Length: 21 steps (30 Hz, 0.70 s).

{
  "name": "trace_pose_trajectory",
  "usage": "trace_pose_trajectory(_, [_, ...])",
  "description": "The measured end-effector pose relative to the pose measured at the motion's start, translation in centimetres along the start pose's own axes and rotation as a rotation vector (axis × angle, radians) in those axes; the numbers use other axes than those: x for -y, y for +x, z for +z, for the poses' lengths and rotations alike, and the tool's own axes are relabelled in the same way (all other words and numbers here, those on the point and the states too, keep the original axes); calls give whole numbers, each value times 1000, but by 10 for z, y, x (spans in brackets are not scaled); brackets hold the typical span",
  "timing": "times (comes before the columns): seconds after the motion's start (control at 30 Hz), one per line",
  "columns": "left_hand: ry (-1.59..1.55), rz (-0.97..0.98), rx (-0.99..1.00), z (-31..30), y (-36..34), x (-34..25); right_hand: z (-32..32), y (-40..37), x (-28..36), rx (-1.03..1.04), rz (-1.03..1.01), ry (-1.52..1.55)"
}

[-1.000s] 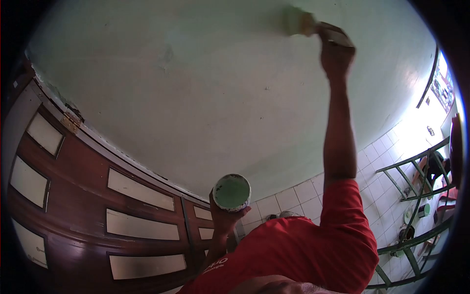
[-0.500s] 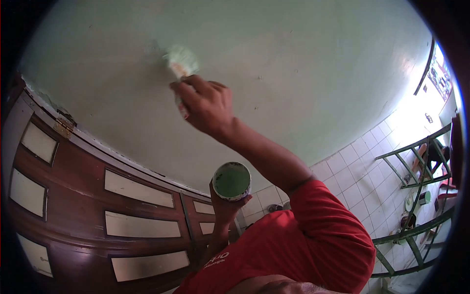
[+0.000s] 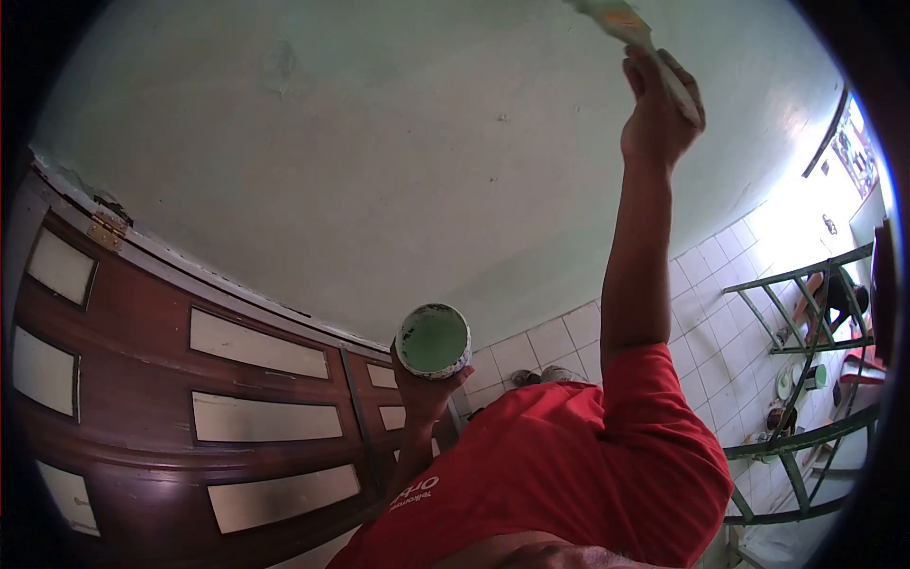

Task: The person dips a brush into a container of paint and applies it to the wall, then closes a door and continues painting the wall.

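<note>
High on the right, my right hand [image 3: 661, 123] is closed around the handle of a paintbrush [image 3: 624, 23]. The bristle end reaches up to the top edge of the view over the pale green wall [image 3: 379, 142], and the handle's tail shows beside the wrist. Lower down, my left hand [image 3: 425, 391] cups a paint can [image 3: 464, 365] from below and the side, fingers wrapped around it. Green paint [image 3: 436, 343] fills part of the can, and its rim is smeared. The can stays roughly upright, in front of my chest.
A brown panelled door [image 3: 142, 379] with a brass hinge [image 3: 107, 230] curves along the left. Green metal ladder frames [image 3: 791, 450] stand at right on the white tiled floor [image 3: 730, 379]. Beyond them are a green can [image 3: 816, 376] and a crouching person [image 3: 834, 303].
My right hand has swept the paintbrush from the upper middle of the wall to the upper right, straightening the arm. The paint can has shifted slightly left and up in view.
</note>
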<state>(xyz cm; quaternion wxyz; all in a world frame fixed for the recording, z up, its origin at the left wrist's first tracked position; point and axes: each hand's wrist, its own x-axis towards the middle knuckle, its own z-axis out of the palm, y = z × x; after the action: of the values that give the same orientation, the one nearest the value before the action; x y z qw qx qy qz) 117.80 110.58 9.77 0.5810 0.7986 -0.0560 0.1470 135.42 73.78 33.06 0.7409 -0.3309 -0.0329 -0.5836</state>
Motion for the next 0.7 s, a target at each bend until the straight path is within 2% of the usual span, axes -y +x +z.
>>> trace_pose_trajectory(0.07, [7, -7, -2, 0, -1, 1, -3, 8, -5, -73, -41, -88])
trace_pose_trajectory(0.13, [16, -10, -8, -1, -1, 0, -9, 10, -25, -48, -216, -313])
trace_pose_trajectory(0.23, [18, 18, 14, -1, -4, -10, -7, -18, -61, 96, -677, -747])
trace_pose_trajectory(0.27, [47, 22, 2, 0, -3, -14, 3, -44, -70, 77, -471, -722])
trace_pose_trajectory(0.3, [77, 28, -11, 1, -1, -16, 19, -74, -69, 181, -548, -620])
trace_pose_trajectory(0.33, [79, 30, -12, 2, 0, -15, 35, -109, -59, 308, -588, -663])
trace_pose_trajectory(0.4, [37, 2, -6, 4, -1, -15, 63, -176, -58, 596, -406, -541])
trace_pose_trajectory(0.43, [42, -4, -3, 5, -1, -18, 75, -201, -53, 695, -247, -281])
trace_pose_trajectory(0.5, [59, -4, -8, 8, -1, -26, 94, -231, -48, 831, -244, -415])
trace_pose_trajectory(0.53, [66, -6, -3, 8, -2, -27, 94, -228, -43, 825, -239, -417])
trace_pose_trajectory(0.6, [150, 28, -8, 6, -2, -26, 98, -219, -31, 849, -78, -275])
trace_pose_trajectory(0.67, [112, 32, 8, 0, -2, -17, 79, -170, -32, 768, -134, -270])
trace_pose_trajectory(0.7, [70, 39, 18, -2, -2, -13, 64, -147, -51, 636, 19, -338])
